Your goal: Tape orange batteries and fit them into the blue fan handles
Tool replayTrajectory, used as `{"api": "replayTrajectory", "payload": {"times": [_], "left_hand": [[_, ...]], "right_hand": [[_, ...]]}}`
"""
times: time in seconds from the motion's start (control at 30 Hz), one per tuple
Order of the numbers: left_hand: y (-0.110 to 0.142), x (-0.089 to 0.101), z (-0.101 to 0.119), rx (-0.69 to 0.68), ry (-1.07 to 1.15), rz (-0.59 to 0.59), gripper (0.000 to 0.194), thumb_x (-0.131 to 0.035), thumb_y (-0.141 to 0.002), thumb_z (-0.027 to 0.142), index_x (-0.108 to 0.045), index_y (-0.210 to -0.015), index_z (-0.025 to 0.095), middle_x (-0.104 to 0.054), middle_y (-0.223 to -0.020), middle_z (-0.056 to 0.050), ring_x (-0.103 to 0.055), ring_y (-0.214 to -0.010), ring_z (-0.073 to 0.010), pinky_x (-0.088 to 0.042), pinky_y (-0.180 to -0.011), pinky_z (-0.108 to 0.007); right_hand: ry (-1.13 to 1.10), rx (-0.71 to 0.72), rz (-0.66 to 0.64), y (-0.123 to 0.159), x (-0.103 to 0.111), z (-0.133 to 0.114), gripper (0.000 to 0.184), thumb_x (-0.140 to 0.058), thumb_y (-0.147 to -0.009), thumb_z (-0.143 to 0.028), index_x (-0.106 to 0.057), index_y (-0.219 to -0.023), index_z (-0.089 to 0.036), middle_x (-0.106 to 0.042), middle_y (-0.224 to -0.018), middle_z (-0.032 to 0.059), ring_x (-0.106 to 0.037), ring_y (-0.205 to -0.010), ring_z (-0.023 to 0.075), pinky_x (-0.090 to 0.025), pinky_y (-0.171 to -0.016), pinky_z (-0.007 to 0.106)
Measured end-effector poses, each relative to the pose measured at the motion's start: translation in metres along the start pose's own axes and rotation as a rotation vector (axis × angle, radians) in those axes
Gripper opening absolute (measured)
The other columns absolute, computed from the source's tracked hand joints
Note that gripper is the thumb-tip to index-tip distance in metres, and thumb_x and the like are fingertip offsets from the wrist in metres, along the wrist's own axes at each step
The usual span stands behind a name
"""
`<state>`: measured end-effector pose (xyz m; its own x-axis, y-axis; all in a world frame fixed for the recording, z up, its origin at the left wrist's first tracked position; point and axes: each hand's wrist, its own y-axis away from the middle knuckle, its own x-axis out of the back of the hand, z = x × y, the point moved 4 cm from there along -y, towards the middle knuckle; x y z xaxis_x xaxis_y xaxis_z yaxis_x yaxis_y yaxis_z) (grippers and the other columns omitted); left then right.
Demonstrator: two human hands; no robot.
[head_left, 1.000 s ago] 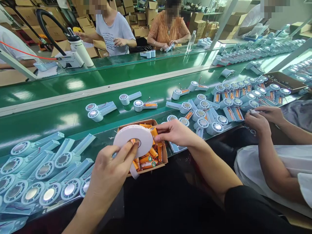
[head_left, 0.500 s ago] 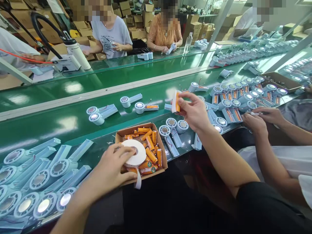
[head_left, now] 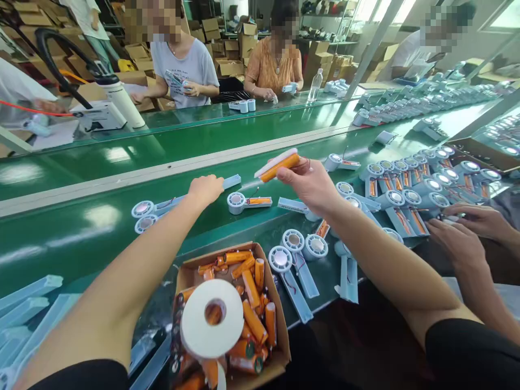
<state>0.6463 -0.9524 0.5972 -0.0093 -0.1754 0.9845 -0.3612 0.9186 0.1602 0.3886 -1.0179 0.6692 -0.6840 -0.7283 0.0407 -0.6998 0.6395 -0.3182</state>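
Note:
Between the thumb and fingers of my right hand (head_left: 311, 181) is an orange cylindrical battery (head_left: 280, 167), held tilted above the belt, with a white strip (head_left: 278, 161) along its upper side. My left hand (head_left: 206, 189) is stretched out over the belt, closed around the round end of a light-blue handheld fan housing (head_left: 232, 181). Only that housing's handle shows; my fingertips are mostly hidden. Close to me, a cardboard box (head_left: 280, 319) holds many orange batteries (head_left: 252, 290). A roll of white tape (head_left: 197, 319) lies on top of them, its loose end hanging toward me.
Another fan housing (head_left: 236, 201) with a battery in its handle lies between my hands. More housings (head_left: 298, 260) stand right of the box, and rows (head_left: 406, 168) fill the far right. A co-worker's hands (head_left: 459, 233) work at my right. Across the green belt (head_left: 101, 179) people sit.
My left hand has left the tape roll and reached forward to a fan housing on the belt. My right hand has turned the battery from upright to slanting. The view has shifted.

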Motion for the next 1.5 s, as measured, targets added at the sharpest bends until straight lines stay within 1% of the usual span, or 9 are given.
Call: {"api": "replayTrajectory", "payload": {"times": [0.07, 0.2, 0.33, 0.6, 0.83, 1.03, 1.23, 1.37, 1.5], "left_hand": [[-0.015, -0.005, 0.002, -0.085, -0.009, -0.026, 0.029, -0.06, -0.092, 0.025, -0.079, -0.113, 0.018, -0.071, -0.133, -0.021, -0.064, -0.122, -0.0388, -0.056, -0.096, -0.047], [-0.037, -0.012, 0.011, -0.245, 0.014, -0.048, 0.019, -0.066, -0.083, 0.021, -0.079, -0.096, 0.023, -0.07, -0.138, -0.014, -0.057, -0.133, -0.0345, -0.055, -0.097, -0.038], [-0.057, -0.012, 0.011, -0.283, 0.063, -0.095, 0.014, -0.067, -0.082, 0.027, -0.079, -0.088, 0.026, -0.078, -0.121, -0.008, -0.066, -0.115, -0.0286, -0.053, -0.092, -0.034], [-0.059, 0.001, 0.002, -0.121, 0.162, -0.029, 0.033, -0.05, -0.097, 0.039, -0.075, -0.118, 0.033, -0.082, -0.108, -0.003, -0.073, -0.099, -0.0258, -0.049, -0.079, -0.031], [-0.067, -0.01, 0.017, -0.078, 0.228, 0.068, 0.032, -0.05, -0.097, 0.035, -0.074, -0.117, 0.031, -0.082, -0.113, -0.003, -0.073, -0.108, -0.0273, -0.051, -0.085, -0.032], [-0.069, -0.005, 0.021, -0.049, 0.307, 0.067, 0.029, -0.05, -0.1, 0.031, -0.074, -0.115, 0.026, -0.08, -0.116, -0.008, -0.072, -0.108, -0.0309, -0.052, -0.083, -0.036], [-0.022, 0.004, 0.049, -0.221, 0.314, 0.344, 0.039, -0.044, -0.106, 0.032, -0.068, -0.134, 0.018, -0.071, -0.138, -0.014, -0.061, -0.131, -0.0307, -0.047, -0.112, -0.043], [0.006, -0.012, 0.085, -0.314, 0.175, 0.153, 0.046, -0.063, -0.099, 0.048, -0.069, -0.134, 0.019, -0.071, -0.14, -0.014, -0.062, -0.131, -0.0344, -0.05, -0.111, -0.044], [0.024, -0.01, 0.084, -0.269, 0.171, 0.067, 0.038, -0.064, -0.096, 0.035, -0.072, -0.131, 0.024, -0.071, -0.14, -0.01, -0.07, -0.121, -0.0305, -0.056, -0.1, -0.039]], "right_hand": [[0.117, 0.036, -0.029, -0.027, 0.005, 0.008, 0.051, -0.088, -0.079, -0.059, -0.077, -0.107, -0.018, -0.079, -0.096, 0.0052, -0.073, -0.093, 0.0213, -0.06, -0.087, 0.037], [0.349, -0.019, -0.115, -0.074, 0.009, 0.042, 0.067, -0.084, -0.084, -0.041, -0.062, -0.143, -0.018, -0.076, -0.079, -0.0021, -0.066, -0.07, 0.0154, -0.056, -0.073, 0.032], [0.575, 0.015, -0.266, -0.102, -0.002, 0.081, 0.05, -0.08, -0.087, -0.029, -0.069, -0.134, -0.019, -0.077, -0.081, -0.0022, -0.063, -0.068, 0.0119, -0.051, -0.071, 0.027], [0.99, 0.095, -0.458, -0.106, -0.026, 0.112, 0.041, -0.077, -0.096, -0.03, -0.074, -0.136, -0.025, -0.081, -0.093, 0.0026, -0.071, -0.081, 0.0179, -0.046, -0.076, 0.029], [1.419, -0.004, -0.716, -0.106, -0.049, 0.125, 0.031, -0.068, -0.103, -0.037, -0.076, -0.132, -0.029, -0.081, -0.101, 0.011, -0.075, -0.091, 0.0283, -0.046, -0.072, 0.032], [1.42, 0.005, -0.855, -0.12, -0.062, 0.131, 0.032, -0.065, -0.104, -0.047, -0.082, -0.116, -0.022, -0.081, -0.114, 0.0158, -0.075, -0.103, 0.0311, -0.05, -0.077, 0.035], [1.098, 0.098, -0.531, -0.102, 0.011, 0.087, 0.034, -0.053, -0.107, -0.028, -0.077, -0.129, -0.019, -0.082, -0.118, 0.0089, -0.072, -0.102, 0.0212, -0.051, -0.094, 0.036], [1.143, 0.074, -0.708, -0.068, 0.033, 0.098, 0.042, -0.079, -0.089, -0.023, -0.077, -0.131, -0.018, -0.079, -0.129, 0.013, -0.071, -0.116, 0.029, -0.052, -0.103, 0.042], [1.11, 0.135, -0.706, -0.052, 0.014, 0.098, 0.025, -0.076, -0.095, -0.024, -0.081, -0.119, -0.018, -0.081, -0.118, 0.0127, -0.073, -0.111, 0.0285, -0.053, -0.1, 0.042]]}}
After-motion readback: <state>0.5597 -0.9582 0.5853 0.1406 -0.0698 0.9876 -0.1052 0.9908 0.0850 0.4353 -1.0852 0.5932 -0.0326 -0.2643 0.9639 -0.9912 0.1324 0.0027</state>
